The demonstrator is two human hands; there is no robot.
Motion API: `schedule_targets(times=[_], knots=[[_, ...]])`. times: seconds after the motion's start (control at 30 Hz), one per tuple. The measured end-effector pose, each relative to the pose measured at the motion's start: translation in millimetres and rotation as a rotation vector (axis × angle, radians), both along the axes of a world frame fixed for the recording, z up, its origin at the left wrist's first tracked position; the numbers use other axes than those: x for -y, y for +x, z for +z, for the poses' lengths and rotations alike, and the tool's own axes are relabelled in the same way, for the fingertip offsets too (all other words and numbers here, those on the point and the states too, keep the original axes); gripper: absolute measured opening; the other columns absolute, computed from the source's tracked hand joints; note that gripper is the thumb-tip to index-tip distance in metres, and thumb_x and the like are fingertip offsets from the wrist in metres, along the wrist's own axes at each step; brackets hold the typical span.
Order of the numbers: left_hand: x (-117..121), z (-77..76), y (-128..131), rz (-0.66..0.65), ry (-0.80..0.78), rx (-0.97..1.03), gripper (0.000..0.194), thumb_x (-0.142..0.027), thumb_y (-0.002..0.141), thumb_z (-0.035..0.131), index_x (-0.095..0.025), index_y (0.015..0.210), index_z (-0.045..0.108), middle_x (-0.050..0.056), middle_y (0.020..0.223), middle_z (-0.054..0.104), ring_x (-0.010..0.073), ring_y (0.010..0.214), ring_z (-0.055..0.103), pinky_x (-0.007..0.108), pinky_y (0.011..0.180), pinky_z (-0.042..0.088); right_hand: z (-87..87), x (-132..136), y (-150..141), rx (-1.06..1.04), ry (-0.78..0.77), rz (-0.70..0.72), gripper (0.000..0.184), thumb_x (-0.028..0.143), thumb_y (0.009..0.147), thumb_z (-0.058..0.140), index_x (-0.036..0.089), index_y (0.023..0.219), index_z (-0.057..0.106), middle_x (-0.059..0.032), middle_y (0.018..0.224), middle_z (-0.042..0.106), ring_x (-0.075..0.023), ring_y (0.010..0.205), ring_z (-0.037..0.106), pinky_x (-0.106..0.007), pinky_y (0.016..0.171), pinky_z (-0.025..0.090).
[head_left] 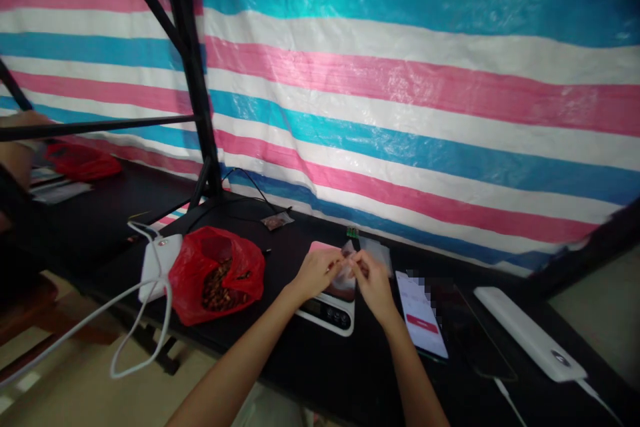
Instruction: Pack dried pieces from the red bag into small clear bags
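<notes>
My left hand (316, 271) and my right hand (373, 283) meet over a small digital scale (327, 312) with a pink top on the black table (310, 360). Both pinch a small clear plastic bag (349, 265) that holds something dark, just above the scale. A red plastic bag (215, 277) lies open to the left of the scale, with brown pieces inside. A small filled clear packet (277, 220) rests further back near the striped sheet.
A phone (421, 313) with a lit screen lies right of the scale, a dark phone (475, 340) beside it, and a white power bank (530, 333) further right. A white box with a looping cable (155, 260) sits at left. Black frame poles (193, 73) rise behind. Another person's arm (15, 153) shows at far left.
</notes>
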State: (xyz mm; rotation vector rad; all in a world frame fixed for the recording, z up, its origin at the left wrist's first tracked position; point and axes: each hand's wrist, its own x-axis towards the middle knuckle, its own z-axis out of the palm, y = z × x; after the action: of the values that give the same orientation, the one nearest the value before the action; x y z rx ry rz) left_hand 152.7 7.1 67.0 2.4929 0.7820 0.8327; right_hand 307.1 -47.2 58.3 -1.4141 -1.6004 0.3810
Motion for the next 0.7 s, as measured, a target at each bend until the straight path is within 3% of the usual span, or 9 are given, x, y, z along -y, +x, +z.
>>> schedule_targets(times=[0.23, 0.37, 0.47, 0.6, 0.7], knots=[[-8.7, 36.8, -28.2, 0.173, 0.149, -0.182, 0.028, -0.032, 0.090, 0.036, -0.019, 0.084, 0.059, 0.001, 0.087, 0.064, 0.0129, 0.077, 0.059, 0.021, 0.064, 0.036, 3.7, -1.9, -10.4, 0.044, -0.015, -0.025, 0.028, 0.045, 0.083, 0.046, 0.021, 0.069, 0.048, 0.0008, 0.058, 0.057, -0.0166, 0.057, 0.058, -0.027, 0.059, 0.043], [-16.9, 58.1, -50.5, 0.139, 0.209, -0.233, 0.028, -0.033, 0.090, 0.038, -0.018, 0.080, 0.060, 0.002, 0.082, 0.065, 0.0142, 0.077, 0.060, 0.022, 0.063, 0.036, 15.9, -3.0, -31.6, -0.016, -0.057, 0.007, 0.027, 0.046, 0.080, 0.051, 0.020, 0.073, 0.053, 0.0004, 0.058, 0.059, -0.0170, 0.057, 0.059, -0.027, 0.057, 0.043], [-13.3, 74.9, -68.1, 0.088, 0.258, -0.216, 0.028, -0.034, 0.089, 0.039, -0.018, 0.079, 0.060, 0.002, 0.080, 0.065, 0.0145, 0.075, 0.060, 0.022, 0.061, 0.034, 23.7, -1.2, -50.9, -0.197, -0.021, -0.008, 0.028, 0.047, 0.079, 0.051, 0.019, 0.079, 0.056, -0.0016, 0.068, 0.061, -0.0171, 0.064, 0.060, -0.027, 0.060, 0.044], [-0.9, 101.7, -98.7, 0.051, 0.252, -0.132, 0.030, -0.034, 0.089, 0.039, -0.017, 0.076, 0.060, 0.001, 0.074, 0.065, 0.0130, 0.070, 0.058, 0.021, 0.061, 0.033, 27.6, 2.6, -85.2, -0.581, 0.095, -0.076, 0.037, 0.047, 0.076, 0.055, 0.023, 0.105, 0.053, -0.0062, 0.114, 0.055, -0.0199, 0.097, 0.056, -0.029, 0.070, 0.047], [8.3, 119.5, -124.1, 0.007, 0.193, -0.061, 0.031, -0.032, 0.090, 0.038, -0.017, 0.076, 0.061, -0.001, 0.070, 0.063, 0.0104, 0.067, 0.056, 0.019, 0.061, 0.033, 28.2, 2.6, -115.3, -0.878, -0.170, 0.185, 0.049, 0.051, 0.073, 0.059, 0.026, 0.114, 0.049, -0.0065, 0.124, 0.052, -0.0212, 0.104, 0.054, -0.033, 0.075, 0.048]])
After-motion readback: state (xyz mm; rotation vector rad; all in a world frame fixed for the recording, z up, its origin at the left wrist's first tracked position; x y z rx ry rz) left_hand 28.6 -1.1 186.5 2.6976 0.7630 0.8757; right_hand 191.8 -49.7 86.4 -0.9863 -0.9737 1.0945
